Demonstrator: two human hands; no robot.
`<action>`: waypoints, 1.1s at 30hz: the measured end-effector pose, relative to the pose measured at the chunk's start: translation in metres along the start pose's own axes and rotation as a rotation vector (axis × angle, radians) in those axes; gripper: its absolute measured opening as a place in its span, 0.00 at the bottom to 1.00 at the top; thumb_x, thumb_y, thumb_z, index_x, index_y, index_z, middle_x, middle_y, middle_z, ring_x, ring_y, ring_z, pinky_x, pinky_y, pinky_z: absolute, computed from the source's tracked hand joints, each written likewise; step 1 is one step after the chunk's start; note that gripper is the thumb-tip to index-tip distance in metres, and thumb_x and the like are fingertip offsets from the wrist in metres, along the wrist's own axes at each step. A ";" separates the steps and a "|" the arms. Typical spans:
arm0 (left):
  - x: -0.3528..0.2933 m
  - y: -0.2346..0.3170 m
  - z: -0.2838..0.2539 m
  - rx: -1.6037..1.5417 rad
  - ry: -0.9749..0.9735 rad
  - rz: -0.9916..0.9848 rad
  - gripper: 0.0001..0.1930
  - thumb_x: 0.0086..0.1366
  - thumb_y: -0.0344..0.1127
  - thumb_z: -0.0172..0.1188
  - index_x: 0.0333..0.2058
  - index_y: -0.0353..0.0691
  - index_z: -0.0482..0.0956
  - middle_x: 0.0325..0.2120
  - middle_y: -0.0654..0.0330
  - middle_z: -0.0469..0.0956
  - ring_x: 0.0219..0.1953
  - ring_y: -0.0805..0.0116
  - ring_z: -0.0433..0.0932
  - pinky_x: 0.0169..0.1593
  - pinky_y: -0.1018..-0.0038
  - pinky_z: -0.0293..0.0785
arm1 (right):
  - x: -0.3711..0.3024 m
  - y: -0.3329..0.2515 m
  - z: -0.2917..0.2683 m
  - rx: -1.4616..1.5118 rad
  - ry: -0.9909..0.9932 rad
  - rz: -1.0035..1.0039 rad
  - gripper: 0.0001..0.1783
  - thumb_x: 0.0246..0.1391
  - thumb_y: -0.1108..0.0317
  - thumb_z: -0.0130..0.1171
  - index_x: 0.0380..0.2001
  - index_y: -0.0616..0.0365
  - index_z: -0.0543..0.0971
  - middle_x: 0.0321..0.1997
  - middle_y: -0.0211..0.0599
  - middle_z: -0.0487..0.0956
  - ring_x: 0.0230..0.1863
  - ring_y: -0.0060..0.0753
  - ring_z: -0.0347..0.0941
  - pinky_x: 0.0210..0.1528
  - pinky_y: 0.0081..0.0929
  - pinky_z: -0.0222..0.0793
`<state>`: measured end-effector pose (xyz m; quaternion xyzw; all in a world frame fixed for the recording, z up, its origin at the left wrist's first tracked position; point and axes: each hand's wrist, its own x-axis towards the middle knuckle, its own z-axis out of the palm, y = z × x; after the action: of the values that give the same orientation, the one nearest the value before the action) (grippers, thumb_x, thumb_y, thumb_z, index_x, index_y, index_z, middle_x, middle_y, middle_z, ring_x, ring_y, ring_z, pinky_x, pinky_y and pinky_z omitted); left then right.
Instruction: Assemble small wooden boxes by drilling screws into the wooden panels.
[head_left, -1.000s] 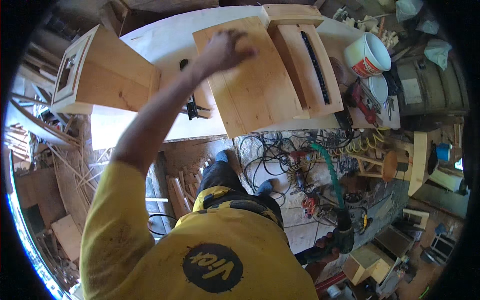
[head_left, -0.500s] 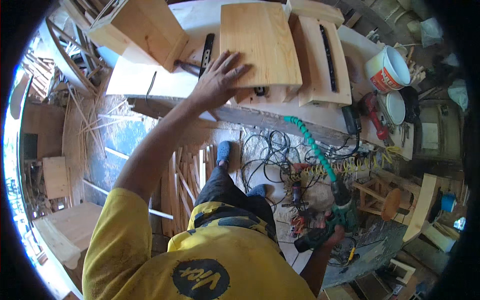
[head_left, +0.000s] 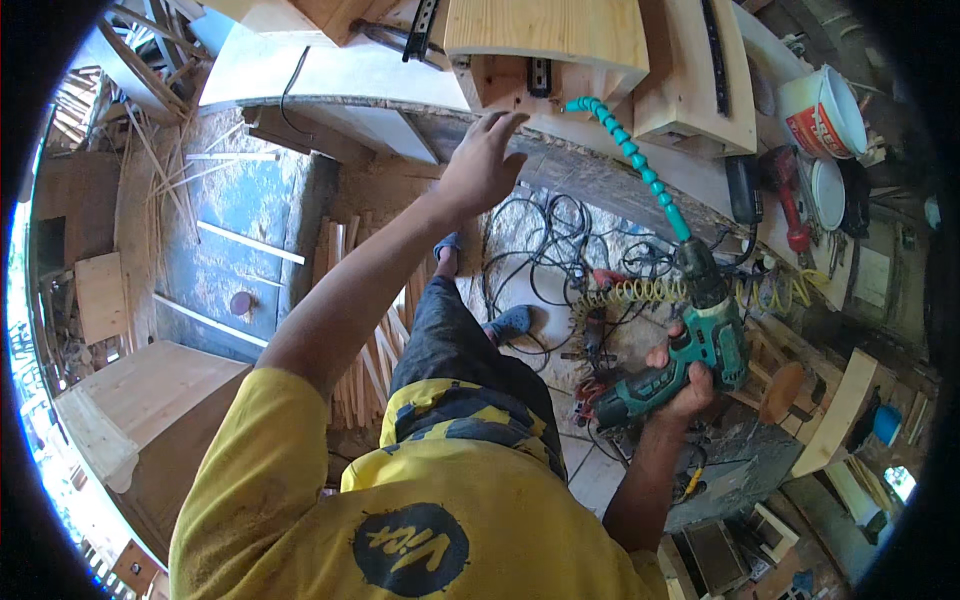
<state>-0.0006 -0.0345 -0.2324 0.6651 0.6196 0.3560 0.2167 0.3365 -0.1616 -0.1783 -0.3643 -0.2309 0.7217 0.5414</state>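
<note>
A teal cordless drill [head_left: 690,345] sits in my right hand [head_left: 688,385], its fingers wrapped round the handle. From its chuck a flexible teal shaft [head_left: 640,165] curves up and left, and its tip lies close to the open front of a pale wooden box [head_left: 550,30]. Inside that opening shows a dark metal drawer slide [head_left: 540,75]. My left hand [head_left: 487,165] hovers just in front of the bench edge, below the box, with fingers apart and nothing in them. Whether the shaft's tip touches the wood I cannot tell.
Another wooden box [head_left: 690,90] with a black slide [head_left: 718,60] stands to the right. Beyond it are a white bucket [head_left: 825,110] and a red power tool [head_left: 787,195]. Black cables [head_left: 540,235] and a yellow coiled hose [head_left: 640,290] tangle near my feet. Wood strips [head_left: 345,385] lie left.
My left hand has come off the top of the box and down toward me. The drill has risen in my right hand, bringing the shaft's tip nearer the box's opening. The view has shifted.
</note>
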 end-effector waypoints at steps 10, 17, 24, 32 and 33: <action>0.042 -0.053 0.051 0.439 -0.108 0.067 0.35 0.53 0.39 0.58 0.58 0.38 0.56 0.58 0.45 0.56 0.59 0.47 0.55 0.60 0.57 0.53 | 0.009 0.010 0.012 -0.034 0.027 -0.049 0.34 0.41 0.59 0.56 0.50 0.66 0.58 0.44 0.45 0.66 0.28 0.34 0.67 0.34 0.34 0.64; 0.015 -0.042 0.049 0.508 -0.124 0.138 0.39 0.53 0.46 0.59 0.59 0.36 0.53 0.62 0.48 0.48 0.65 0.50 0.45 0.63 0.52 0.45 | 0.018 0.018 0.017 -0.022 0.061 -0.040 0.36 0.41 0.59 0.58 0.50 0.66 0.57 0.42 0.46 0.67 0.27 0.33 0.67 0.32 0.33 0.64; 0.040 -0.046 0.046 0.542 -0.165 0.083 0.42 0.55 0.51 0.57 0.61 0.36 0.49 0.63 0.49 0.47 0.63 0.52 0.51 0.61 0.53 0.50 | 0.025 0.020 0.019 -0.011 0.046 -0.051 0.37 0.40 0.62 0.60 0.51 0.66 0.57 0.42 0.48 0.67 0.27 0.34 0.66 0.32 0.33 0.63; 0.083 -0.047 0.047 0.544 -0.207 0.041 0.49 0.47 0.57 0.63 0.59 0.36 0.48 0.58 0.45 0.54 0.57 0.47 0.61 0.56 0.56 0.61 | 0.026 0.021 0.012 -0.010 0.031 -0.024 0.37 0.39 0.61 0.61 0.51 0.65 0.57 0.43 0.48 0.67 0.28 0.35 0.68 0.32 0.33 0.63; 0.090 -0.051 0.049 0.547 -0.171 0.080 0.50 0.46 0.57 0.65 0.59 0.36 0.49 0.56 0.45 0.57 0.56 0.47 0.62 0.56 0.57 0.62 | 0.027 0.021 0.012 0.005 0.043 -0.032 0.37 0.40 0.61 0.60 0.51 0.65 0.57 0.43 0.49 0.67 0.27 0.34 0.67 0.30 0.34 0.64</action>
<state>-0.0002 0.0686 -0.2837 0.7504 0.6453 0.1266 0.0663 0.3098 -0.1422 -0.1934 -0.3745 -0.2230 0.7057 0.5586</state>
